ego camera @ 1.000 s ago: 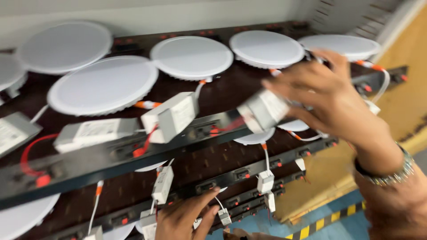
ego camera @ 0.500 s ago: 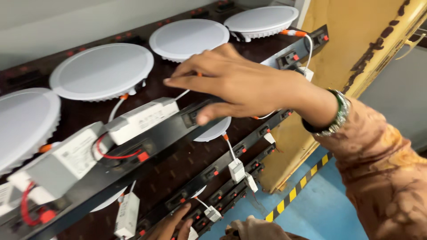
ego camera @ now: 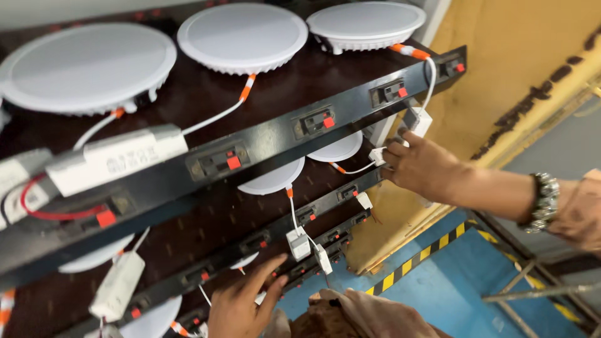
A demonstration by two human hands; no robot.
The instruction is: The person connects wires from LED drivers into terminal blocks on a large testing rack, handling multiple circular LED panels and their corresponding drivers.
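Observation:
My right hand (ego camera: 421, 168) reaches in from the right and pinches a small white connector (ego camera: 377, 155) at the right end of the second shelf, just below a white plug block (ego camera: 416, 120). My left hand (ego camera: 243, 303) is low in the view with fingers spread, touching the black rail of a lower shelf near two hanging white connectors (ego camera: 300, 244). Round white panel lights (ego camera: 243, 35) lie on the top shelf of the dark rack.
A black rail with red-and-black clip terminals (ego camera: 316, 122) runs across the rack's front. White driver boxes (ego camera: 116, 156) with red wires lie at left. A yellow wall (ego camera: 513, 75) stands at right, above a blue floor with a yellow-black stripe (ego camera: 426, 256).
My right hand has left the driver box on the top shelf and dropped to the right end of the second shelf. The view has shifted right along the rack.

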